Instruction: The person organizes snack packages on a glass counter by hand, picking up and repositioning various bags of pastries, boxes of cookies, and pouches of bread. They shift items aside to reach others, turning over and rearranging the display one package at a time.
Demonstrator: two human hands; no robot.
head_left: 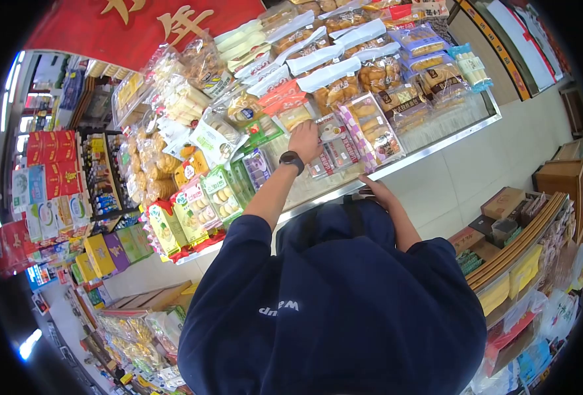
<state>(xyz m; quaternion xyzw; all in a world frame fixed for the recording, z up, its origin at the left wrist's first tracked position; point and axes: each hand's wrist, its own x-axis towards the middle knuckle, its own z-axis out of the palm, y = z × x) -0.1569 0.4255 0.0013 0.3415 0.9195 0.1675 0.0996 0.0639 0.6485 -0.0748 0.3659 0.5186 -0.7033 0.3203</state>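
Note:
My left hand (306, 143), with a dark watch on the wrist, reaches over the display table (298, 187). Its bent fingers are closed at the left edge of a clear snack pack (332, 129) with dark red print. Similar packs (334, 161) lie just below, nearer the table's front. To their right is a purple-edged bread pack (373, 130). My right hand (380, 193) rests by the metal front edge, fingers stretched out and holding nothing. An orange-topped bread bag (283, 99) and a green pack (263, 130) lie close to my left hand.
Rows of bagged breads (334, 82) fill the back. Green and yellow snack bags (179, 224) stand at the left corner, below bagged round cakes (148, 164). A red banner (133, 29) hangs behind. At right is a wooden shelf (522, 243) with boxes.

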